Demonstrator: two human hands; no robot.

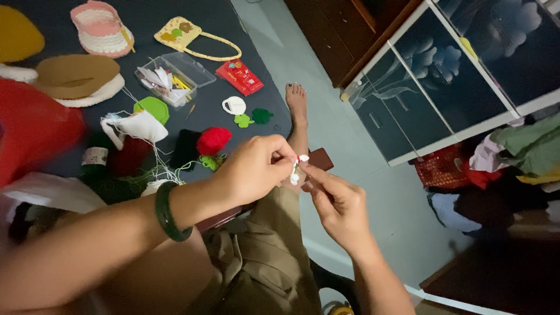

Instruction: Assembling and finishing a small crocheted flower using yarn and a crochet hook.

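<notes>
Head view, frame centre: left hand (254, 169) and right hand (337, 204) both pinched a small white-and-red crochet piece (297, 166) between fingertips. Upper centre on dark mat (245, 23): flat red rectangular packet (240, 77), right of a clear plastic box (174, 76).

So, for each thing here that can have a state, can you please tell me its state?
Left hand: pinching the small white crochet piece.
Right hand: pinching the same piece from below.
Clear plastic box: open, lid lying beside it.
Pink and white crochet basket: upright on the dark mat.
Yellow handbag-shaped piece: lying flat.
Dark glass cabinet doors: closed.
</notes>
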